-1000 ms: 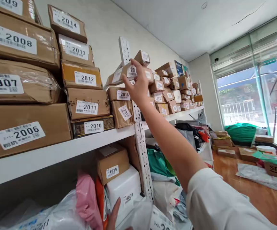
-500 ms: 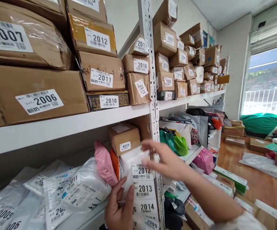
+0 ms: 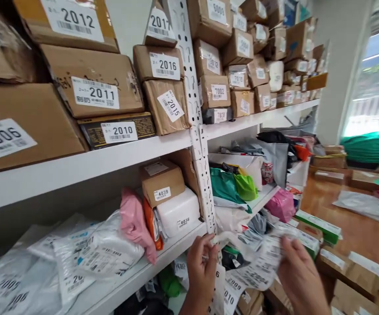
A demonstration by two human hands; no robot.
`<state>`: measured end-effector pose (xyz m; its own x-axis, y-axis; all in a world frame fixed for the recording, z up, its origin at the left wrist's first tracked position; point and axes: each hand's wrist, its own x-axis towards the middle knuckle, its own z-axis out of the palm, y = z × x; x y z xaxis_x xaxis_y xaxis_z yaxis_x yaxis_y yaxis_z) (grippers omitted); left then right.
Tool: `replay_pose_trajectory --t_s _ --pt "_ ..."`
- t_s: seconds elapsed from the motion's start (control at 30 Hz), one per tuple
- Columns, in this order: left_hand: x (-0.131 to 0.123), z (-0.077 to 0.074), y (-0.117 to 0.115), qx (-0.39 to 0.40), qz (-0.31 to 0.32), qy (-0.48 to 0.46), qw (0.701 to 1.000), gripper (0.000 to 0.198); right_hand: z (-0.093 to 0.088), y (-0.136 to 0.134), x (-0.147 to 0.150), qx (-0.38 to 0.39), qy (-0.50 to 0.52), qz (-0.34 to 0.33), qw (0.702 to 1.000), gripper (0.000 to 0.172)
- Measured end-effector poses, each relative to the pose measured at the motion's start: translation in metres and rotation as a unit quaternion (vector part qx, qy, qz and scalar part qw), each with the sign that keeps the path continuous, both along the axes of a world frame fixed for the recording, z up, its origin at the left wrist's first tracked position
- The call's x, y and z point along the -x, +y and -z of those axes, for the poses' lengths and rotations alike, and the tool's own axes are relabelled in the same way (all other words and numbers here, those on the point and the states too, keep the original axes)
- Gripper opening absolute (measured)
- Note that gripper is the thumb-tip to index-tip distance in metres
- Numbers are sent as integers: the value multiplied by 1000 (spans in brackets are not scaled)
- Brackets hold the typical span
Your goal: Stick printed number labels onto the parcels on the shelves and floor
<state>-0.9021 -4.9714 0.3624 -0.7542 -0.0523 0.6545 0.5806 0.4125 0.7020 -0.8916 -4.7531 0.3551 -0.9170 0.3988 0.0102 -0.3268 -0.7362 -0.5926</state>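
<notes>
Low in the head view, both my hands hold a strip of white numbered labels in front of the shelf post. My left hand pinches the strip's upper left end, fingers closed on it. My right hand grips the strip's right side, which is bent and smeared by motion. More labels hang down from the left hand, one reading 010. Just beyond the hands is the middle shelf's front edge.
Upper shelf carries brown cartons labelled 2006 to 2017 and more to the right. Middle shelf holds a pink bag, white poly mailers, box 4039, green bags. Parcels lie on the wooden floor at right.
The view dropped lower and moved right. My hands sank below the middle shelf; the label strip, upright before, is now pulled sideways between both hands.
</notes>
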Motion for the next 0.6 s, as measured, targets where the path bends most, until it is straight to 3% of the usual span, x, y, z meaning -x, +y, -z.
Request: replay_pose_trajectory --t_s 0.07,0.17,0.23,0.3,0.37,0.47,0.53,0.6 --pt "-2 3 -9 -4 -37 -2 999 21 14 23 -3 -2 -37 25 999 38" --pt "-18 -2 -30 -6 -99 -45 994 23 24 36 0 -28 -66 -4 997 40" --pt "-33 -15 -47 33 -144 -76 986 26 24 24 7 -42 -61 -59 995 37" --pt "-48 -40 -63 132 -198 -91 967 28 20 -1 16 -64 -45 -155 985 34" --pt "-59 -75 -78 275 -269 -98 918 31 13 -34 21 -90 -16 -261 961 30" --pt "-66 -131 -99 452 -376 -160 793 43 -2 -84 21 -117 52 -367 921 25" --pt "-63 -161 -113 535 -381 -180 733 51 -14 -113 18 -117 104 -403 902 23" --pt "-57 -180 -129 596 -341 -184 703 44 -24 -140 15 -96 142 -425 889 24"
